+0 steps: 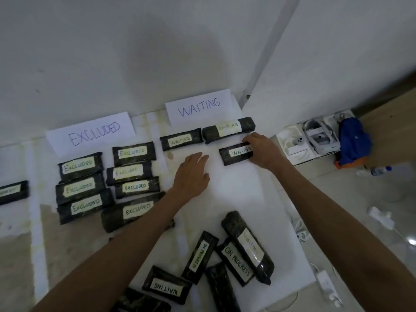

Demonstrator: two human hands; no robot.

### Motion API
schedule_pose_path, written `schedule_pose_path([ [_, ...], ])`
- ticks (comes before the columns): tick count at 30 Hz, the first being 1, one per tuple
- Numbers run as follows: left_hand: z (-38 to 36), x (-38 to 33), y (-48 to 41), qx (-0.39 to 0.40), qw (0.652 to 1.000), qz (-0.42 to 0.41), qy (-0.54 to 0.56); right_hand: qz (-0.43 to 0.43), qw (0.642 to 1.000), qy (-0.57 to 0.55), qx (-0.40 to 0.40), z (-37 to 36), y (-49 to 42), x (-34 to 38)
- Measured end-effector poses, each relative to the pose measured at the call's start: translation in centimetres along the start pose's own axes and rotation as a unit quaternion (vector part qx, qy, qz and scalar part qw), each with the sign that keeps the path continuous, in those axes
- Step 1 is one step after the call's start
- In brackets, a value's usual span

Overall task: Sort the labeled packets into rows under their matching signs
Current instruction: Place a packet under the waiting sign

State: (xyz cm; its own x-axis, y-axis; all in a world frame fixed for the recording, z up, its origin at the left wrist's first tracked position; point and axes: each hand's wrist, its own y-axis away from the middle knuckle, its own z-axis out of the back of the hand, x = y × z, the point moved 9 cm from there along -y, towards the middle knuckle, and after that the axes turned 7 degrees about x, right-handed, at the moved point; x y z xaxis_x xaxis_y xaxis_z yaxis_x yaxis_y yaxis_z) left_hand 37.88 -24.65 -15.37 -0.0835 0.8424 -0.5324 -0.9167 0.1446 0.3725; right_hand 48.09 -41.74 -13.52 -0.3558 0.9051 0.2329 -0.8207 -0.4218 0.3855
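Two paper signs lean on the wall: EXCLUDED point(91, 131) and WAITING point(200, 106). Several dark packets labelled EXCLUDED point(134, 153) lie in two columns under the first sign. Under the WAITING sign lie two packets side by side point(181, 138), point(228, 129). My right hand point(262, 152) grips the right end of a third WAITING packet point(235, 155), which rests on the white surface just below them. My left hand point(192, 174) lies flat and empty, fingers apart, left of that packet. A loose pile near me holds WAITING point(167, 285) and ON PROGRESS point(236, 261) packets.
A packet with a partly seen label point(13, 191) lies at the far left edge. To the right of the white board point(236, 194) stand white boxes with a headset point(319, 137), a blue bag point(354, 143), a bottle point(380, 171) and white chargers with cables point(380, 217).
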Motion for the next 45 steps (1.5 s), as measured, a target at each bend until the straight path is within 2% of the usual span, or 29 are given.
schedule_pose_path([
  [10,-1.3,-0.6,-0.9,-0.019,0.999,-0.026,-0.019,0.006,1.000,-0.026,0.002,-0.7,-0.6,-1.0],
  [14,-0.9,-1.1,0.0,-0.027,0.998,-0.050,-0.001,-0.003,0.999,-0.036,-0.019,-0.5,1.5,-0.3],
  [18,-1.3,-1.6,2.2,-0.022,0.998,-0.067,0.007,-0.018,0.995,-0.090,-0.030,-1.1,5.8,1.7],
  [22,-2.8,-1.7,5.0,-0.002,0.997,-0.073,-0.002,-0.059,0.981,-0.170,0.077,-5.2,11.6,3.6],
  [26,-4.4,-1.1,7.6,0.013,0.997,-0.078,0.000,-0.117,0.951,-0.181,0.224,-10.4,17.5,4.4],
  [28,-5.1,-0.7,8.5,0.018,0.997,-0.077,0.001,-0.130,0.944,-0.184,0.239,-11.8,19.6,4.7],
  [33,-4.8,-0.4,9.3,0.012,0.997,-0.077,0.002,-0.121,0.957,-0.195,0.176,-11.9,20.3,5.5],
  [37,-3.3,-0.3,9.1,-0.009,0.997,-0.077,0.003,-0.087,0.979,-0.143,0.118,-9.1,18.2,5.6],
  [41,-2.3,-0.1,7.9,-0.021,0.998,-0.062,0.000,-0.047,0.997,-0.007,0.064,-5.0,14.0,5.3],
  [45,-2.2,-0.1,6.4,-0.013,0.999,-0.050,0.004,0.012,0.989,0.145,0.035,-3.3,9.8,5.5],
])
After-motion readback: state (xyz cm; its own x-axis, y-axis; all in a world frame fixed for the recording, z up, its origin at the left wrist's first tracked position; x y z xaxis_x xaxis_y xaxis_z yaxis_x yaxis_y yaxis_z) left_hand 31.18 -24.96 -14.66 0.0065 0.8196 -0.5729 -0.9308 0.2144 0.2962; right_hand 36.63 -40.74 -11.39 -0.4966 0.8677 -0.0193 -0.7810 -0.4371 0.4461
